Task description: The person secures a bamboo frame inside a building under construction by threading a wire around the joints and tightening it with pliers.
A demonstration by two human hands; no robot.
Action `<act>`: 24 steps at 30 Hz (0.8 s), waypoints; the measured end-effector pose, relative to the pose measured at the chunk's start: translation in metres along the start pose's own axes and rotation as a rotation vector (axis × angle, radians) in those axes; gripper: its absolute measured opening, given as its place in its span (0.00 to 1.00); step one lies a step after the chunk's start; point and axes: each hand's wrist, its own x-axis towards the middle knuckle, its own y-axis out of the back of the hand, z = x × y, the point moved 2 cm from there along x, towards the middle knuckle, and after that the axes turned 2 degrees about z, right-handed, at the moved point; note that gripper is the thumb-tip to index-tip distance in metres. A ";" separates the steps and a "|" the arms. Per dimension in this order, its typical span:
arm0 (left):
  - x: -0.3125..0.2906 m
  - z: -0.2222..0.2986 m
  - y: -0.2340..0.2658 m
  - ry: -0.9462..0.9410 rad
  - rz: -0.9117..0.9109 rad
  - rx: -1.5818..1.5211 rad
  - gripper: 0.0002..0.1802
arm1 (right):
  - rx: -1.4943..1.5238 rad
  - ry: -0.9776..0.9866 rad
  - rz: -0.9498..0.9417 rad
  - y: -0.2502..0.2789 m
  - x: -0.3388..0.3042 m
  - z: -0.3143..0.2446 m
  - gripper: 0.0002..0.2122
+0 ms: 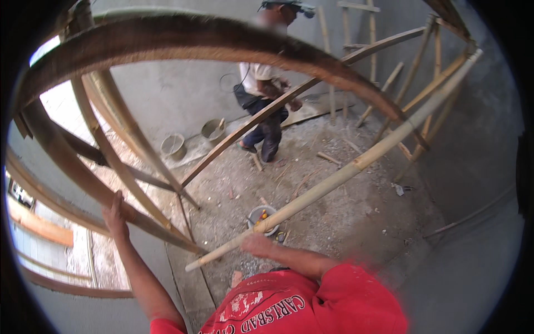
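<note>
At the left, my left hand (115, 218) grips a dark wooden post (83, 172), its fingers up along the timber's edge. A long pale bamboo pole (334, 175) slants across in front of me, from low centre up to the far right. Just under its near end is my right hand (257, 245), blurred, the arm bent across my red shirt. Its fingers do not show clearly, and whether it touches the pole I cannot tell. Over both arms a dark timber beam (183, 42) looks bowed through the lens.
Another person (267, 94) stands beyond the frame. Below the bamboo lies a bucket (262, 220) with tools. Two more buckets, a grey bucket (173, 146) and a second bucket (213, 130), stand by the far wall. Rubble and wood scraps litter the floor (311, 234); a bamboo scaffold (431, 83) fills the right corner.
</note>
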 end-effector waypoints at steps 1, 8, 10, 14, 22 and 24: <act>-0.002 0.004 -0.004 -0.004 -0.029 -0.015 0.27 | -0.033 -0.068 -0.106 -0.013 -0.016 -0.014 0.06; 0.008 -0.014 0.005 -0.049 -0.026 -0.042 0.29 | 0.286 -0.653 -0.449 0.022 -0.109 -0.054 0.13; 0.014 -0.019 -0.001 -0.039 -0.040 -0.035 0.30 | 0.208 -0.764 -0.460 0.015 -0.155 -0.052 0.14; 0.012 -0.019 0.008 -0.037 -0.058 -0.039 0.34 | 0.328 -1.053 -0.333 0.043 -0.210 -0.099 0.15; 0.004 -0.004 0.005 -0.097 -0.101 -0.137 0.34 | 0.395 -1.426 -0.278 -0.019 -0.329 -0.157 0.17; 0.009 -0.010 0.018 -0.098 -0.078 -0.077 0.33 | 0.382 -1.449 -0.375 -0.046 -0.342 -0.163 0.18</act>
